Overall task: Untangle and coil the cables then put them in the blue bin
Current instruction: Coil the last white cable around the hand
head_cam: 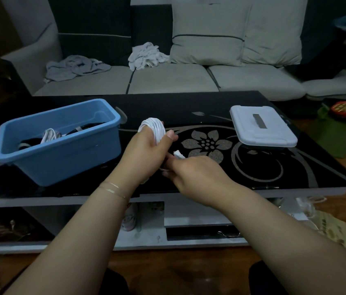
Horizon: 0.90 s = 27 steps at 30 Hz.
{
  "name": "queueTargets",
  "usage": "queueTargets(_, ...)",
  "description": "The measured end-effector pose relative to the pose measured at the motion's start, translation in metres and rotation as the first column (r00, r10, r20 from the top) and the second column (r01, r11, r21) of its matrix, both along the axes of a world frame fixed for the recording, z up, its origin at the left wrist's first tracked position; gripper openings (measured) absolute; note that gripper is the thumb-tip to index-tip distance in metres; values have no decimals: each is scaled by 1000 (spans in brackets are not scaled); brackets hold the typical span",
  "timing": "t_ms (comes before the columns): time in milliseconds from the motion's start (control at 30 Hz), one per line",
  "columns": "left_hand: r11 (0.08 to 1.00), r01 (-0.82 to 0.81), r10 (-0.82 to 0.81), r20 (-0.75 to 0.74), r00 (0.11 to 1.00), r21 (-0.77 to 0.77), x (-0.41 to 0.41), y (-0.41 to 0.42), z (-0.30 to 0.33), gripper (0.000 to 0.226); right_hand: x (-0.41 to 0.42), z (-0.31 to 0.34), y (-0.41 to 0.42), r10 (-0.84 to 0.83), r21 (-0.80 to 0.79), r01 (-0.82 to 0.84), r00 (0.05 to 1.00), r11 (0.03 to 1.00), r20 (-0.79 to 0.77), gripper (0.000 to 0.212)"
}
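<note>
White cable [154,127] coiled around left hand [144,152] fingers, right hand [191,173] pinching its plug end [178,155], blue bin [61,143] beside.

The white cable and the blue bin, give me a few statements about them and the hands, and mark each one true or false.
1. The white cable is wound in loops around the left hand. True.
2. The right hand rests flat on the table. False: it pinches the cable's plug end above the table.
3. The blue bin is empty. False: a white cable coil and dark cables already lie inside.
4. The white lid sits on the bin. False: it lies on the table, apart from the bin, on the right.
5. The bin stands to the left of both hands. True.
</note>
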<state>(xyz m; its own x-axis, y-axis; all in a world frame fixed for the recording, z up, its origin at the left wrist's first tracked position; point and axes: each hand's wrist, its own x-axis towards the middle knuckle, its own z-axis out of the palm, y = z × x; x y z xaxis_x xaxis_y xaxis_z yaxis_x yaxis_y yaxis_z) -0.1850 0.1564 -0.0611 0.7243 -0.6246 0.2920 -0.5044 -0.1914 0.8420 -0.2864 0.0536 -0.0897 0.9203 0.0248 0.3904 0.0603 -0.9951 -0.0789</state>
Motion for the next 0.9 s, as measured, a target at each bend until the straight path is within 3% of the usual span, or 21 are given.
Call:
queueTargets(133, 1000, -13, 12, 57, 998, 17, 1, -3, -2, 33, -2, 3, -1, -27, 17, 26, 998, 1000, 59, 34)
queueTargets(233, 998, -36, 38, 45, 998, -47, -1, 0, 1, 23, -5, 11, -4, -71, 55, 65, 992, 996, 105, 26)
queueTargets(367, 969, -21, -34, -216, 976, -247, 2, 5, 4, 15, -9, 18, -5, -25, 50, 21, 996, 999, 86, 24)
queueTargets(533, 858, -245, -38, -531, 846, -452, 14, 8, 7, 5, -6, 12, -7, -32, 28, 31, 999, 999, 31, 28)
queueTargets(633, 818, -332, -57, -641, 766, -470, 21, 10, 8, 15, -6, 7, -12, -107, 40, 109, 993, 993, -51, 29)
queueTargets(800, 830, -359, 63, -567, 821, -428, 25, 13, 6, 14, -7, 13, -28, -373, 127, 371, 928, 920, -11, 27)
queueTargets(900, 797, -341, -47, -614, 788, -498, 23, 13, 8, 8, -10, 18, -36, -476, 183, 466, 879, 866, 15, 26)
